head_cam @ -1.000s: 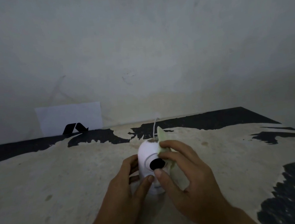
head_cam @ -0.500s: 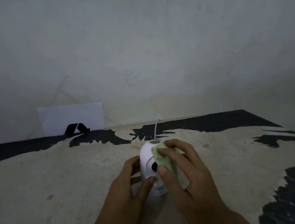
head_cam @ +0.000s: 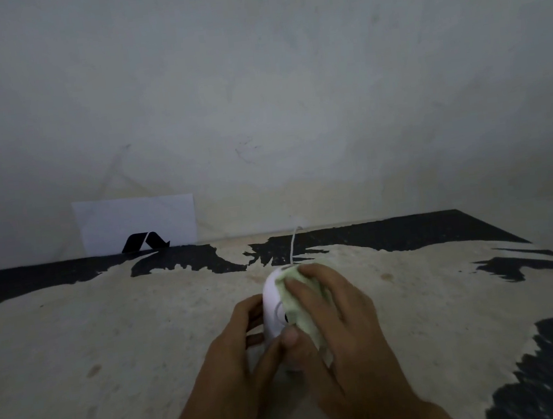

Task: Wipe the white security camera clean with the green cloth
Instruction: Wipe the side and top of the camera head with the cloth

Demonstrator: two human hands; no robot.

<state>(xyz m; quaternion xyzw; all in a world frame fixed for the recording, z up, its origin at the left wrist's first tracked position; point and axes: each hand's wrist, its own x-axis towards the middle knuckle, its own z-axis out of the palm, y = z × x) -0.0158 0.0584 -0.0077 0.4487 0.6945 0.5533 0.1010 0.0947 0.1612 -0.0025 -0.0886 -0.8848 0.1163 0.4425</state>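
The white security camera (head_cam: 273,304) stands upright on the worn table, a rounded egg shape with a thin white cable (head_cam: 293,243) rising from its back. My left hand (head_cam: 237,358) grips its left side and base, thumb across the front. My right hand (head_cam: 333,327) presses the green cloth (head_cam: 299,313) against the camera's front and right side. The cloth covers most of the dark lens; only a sliver shows at its left edge.
The table (head_cam: 111,348) has a beige worn surface with black patches along the back and at the right. A white paper card (head_cam: 137,223) with a black mark leans on the wall at the back left. The plain wall (head_cam: 254,91) stands close behind.
My right hand has slid the green cloth leftward from the camera's right side across its front, so the lens that was plainly visible is now nearly covered. The left hand keeps its grip.
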